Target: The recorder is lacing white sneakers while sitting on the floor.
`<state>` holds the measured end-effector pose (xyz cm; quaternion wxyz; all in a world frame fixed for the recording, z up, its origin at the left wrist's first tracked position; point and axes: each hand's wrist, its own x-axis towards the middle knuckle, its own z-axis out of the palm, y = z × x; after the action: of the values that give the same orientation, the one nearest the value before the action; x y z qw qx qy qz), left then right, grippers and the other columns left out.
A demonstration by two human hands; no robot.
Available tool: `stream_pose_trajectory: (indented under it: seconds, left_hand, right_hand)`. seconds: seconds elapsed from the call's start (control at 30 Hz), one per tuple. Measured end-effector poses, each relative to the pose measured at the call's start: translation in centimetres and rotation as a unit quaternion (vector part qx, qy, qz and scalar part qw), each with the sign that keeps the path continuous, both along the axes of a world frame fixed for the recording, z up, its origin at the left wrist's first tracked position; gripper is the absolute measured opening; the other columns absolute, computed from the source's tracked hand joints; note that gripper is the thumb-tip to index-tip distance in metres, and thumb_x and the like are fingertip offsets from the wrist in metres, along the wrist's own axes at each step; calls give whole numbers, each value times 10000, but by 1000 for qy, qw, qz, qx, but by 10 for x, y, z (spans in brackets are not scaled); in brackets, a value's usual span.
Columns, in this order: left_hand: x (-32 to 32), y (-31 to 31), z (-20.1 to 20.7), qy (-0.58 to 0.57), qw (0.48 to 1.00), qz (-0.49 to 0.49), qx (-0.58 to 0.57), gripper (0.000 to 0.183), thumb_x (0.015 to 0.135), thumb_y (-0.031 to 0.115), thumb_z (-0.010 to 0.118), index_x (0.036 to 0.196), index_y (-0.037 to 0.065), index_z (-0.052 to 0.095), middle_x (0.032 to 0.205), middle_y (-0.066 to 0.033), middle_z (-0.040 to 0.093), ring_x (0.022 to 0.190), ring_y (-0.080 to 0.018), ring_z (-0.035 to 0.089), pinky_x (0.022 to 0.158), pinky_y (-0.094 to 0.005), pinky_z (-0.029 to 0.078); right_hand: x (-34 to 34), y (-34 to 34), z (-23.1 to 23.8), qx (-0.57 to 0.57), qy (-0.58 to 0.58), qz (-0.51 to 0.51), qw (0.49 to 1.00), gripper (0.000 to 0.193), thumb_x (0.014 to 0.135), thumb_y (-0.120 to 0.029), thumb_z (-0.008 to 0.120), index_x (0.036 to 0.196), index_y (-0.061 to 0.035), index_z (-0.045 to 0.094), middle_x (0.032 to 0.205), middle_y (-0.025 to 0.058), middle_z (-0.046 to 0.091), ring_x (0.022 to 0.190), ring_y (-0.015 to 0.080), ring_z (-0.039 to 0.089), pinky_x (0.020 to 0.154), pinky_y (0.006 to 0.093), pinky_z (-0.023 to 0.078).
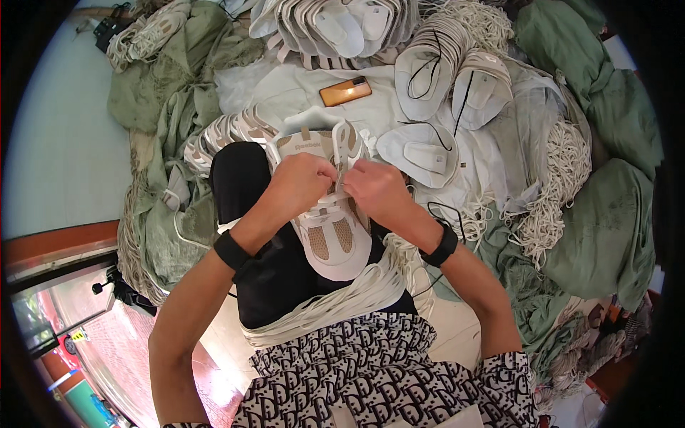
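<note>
**Beige-and-white sneaker, toe end nearest**

Lies over the black-trousered lap, long axis running near to far. Left hand and right hand face each other over its throat, about equally near; fingers curled closed, anything gripped hidden.

Beyond the left edge of the white cloth before me, I see a smooth pale panel bordered by a reddish-brown strip, daylight brightening pinkish paving nearer me, and cream flooring at my right.
</note>
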<state>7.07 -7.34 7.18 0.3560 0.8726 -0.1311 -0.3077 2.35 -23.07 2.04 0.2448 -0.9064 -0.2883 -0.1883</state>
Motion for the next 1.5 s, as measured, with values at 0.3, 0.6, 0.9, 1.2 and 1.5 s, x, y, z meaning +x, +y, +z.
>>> stream_pose_trajectory:
  seconds: [0.3,0.6,0.9,1.2,1.5]
  left_hand:
    - [-3,-3,2,101,994,43,-24,193,702,57,476,773,-33,631,578,-99,575,434,-157,541,410,-290,444]
    - [-1,-9,5,98,995,20,-3,201,701,30,464,802,-23,629,568,-91,561,405,-170,532,388,-290,443]
    - [14,-20,0,13,987,-150,61,152,683,17,457,670,-10,606,547,-115,571,426,-205,572,409,-310,456]
    - [11,-9,0,-27,979,-174,103,131,694,79,500,727,-10,591,673,-193,589,628,-323,596,596,-409,473]
    - [4,3,-21,-152,966,-203,55,153,682,101,494,720,-10,592,700,-210,575,669,-380,560,611,-446,435]
  right_hand:
    - [-5,11,0,-42,-1,-29,999,66,626,-89,571,641,-42,528,602,79,491,571,219,570,475,314,462]
    - [0,-14,-3,247,296,-59,921,96,664,-78,649,707,-3,605,661,87,567,552,199,552,495,289,441]
    - [-3,-12,-11,305,288,-43,907,123,633,-92,632,707,-27,558,647,80,558,578,239,548,538,313,441]
    - [12,-16,16,207,292,24,933,319,631,-44,617,943,-48,549,777,106,593,715,261,582,642,343,462]
    - [17,-4,22,160,283,65,943,343,623,-15,605,959,-27,539,849,124,594,789,279,585,688,345,477]
